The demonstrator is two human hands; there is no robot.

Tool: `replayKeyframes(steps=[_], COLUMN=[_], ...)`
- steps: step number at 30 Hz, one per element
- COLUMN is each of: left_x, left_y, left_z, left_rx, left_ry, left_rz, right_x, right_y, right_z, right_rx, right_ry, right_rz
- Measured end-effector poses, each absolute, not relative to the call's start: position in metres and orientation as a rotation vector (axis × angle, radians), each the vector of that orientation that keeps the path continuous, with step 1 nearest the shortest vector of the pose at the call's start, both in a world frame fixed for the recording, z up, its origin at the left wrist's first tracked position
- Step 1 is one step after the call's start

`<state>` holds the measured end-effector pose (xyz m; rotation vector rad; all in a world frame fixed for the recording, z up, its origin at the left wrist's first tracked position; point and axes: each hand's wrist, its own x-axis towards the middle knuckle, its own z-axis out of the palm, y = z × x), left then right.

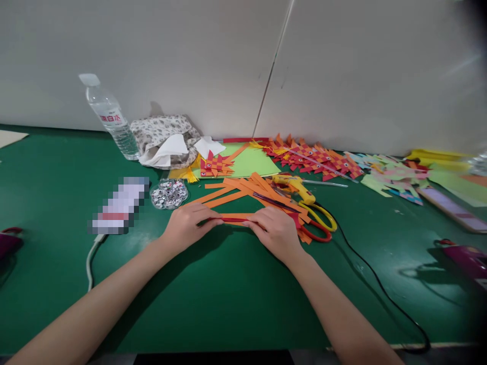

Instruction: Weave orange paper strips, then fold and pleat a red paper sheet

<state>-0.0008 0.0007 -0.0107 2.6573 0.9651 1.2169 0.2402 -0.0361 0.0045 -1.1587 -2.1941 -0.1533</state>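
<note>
A narrow red paper strip [235,219] stretches level between my two hands, just above the green table. My left hand [190,221] pinches its left end between thumb and fingers. At the other end, my right hand [272,228] pinches it the same way. Behind the strip lies a loose heap of orange paper strips [232,188], partly covered by my hands. Scissors with a red and yellow handle [330,221] rest on the heap, right of my right hand. A yellow glue gun [300,190] lies just behind them.
At the back lie woven red-orange paper fish [315,157] and green paper [254,161]. Left are a water bottle [114,119], a tissue pouch [163,132], a box of googly eyes [169,194] and a blurred-out phone [124,205]. A black cord [369,263] runs along the right.
</note>
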Motion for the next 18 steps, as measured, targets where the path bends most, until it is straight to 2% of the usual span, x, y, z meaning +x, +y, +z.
replayKeyframes(steps=[5,18], left_x=[-0.0049,-0.0018], left_y=[0.0056,0.0014], left_z=[-0.0146,-0.012], left_rx=[2.616,2.655], left_ry=[1.1,1.03], left_rz=[1.216,1.214], right_x=[0.2424,0.2413], right_y=[-0.035,-0.0363], right_z=[0.0024,0.0034], right_rx=[-1.177,-1.161], right_ry=[-2.13,-2.109], right_rz=[-0.137,-0.124])
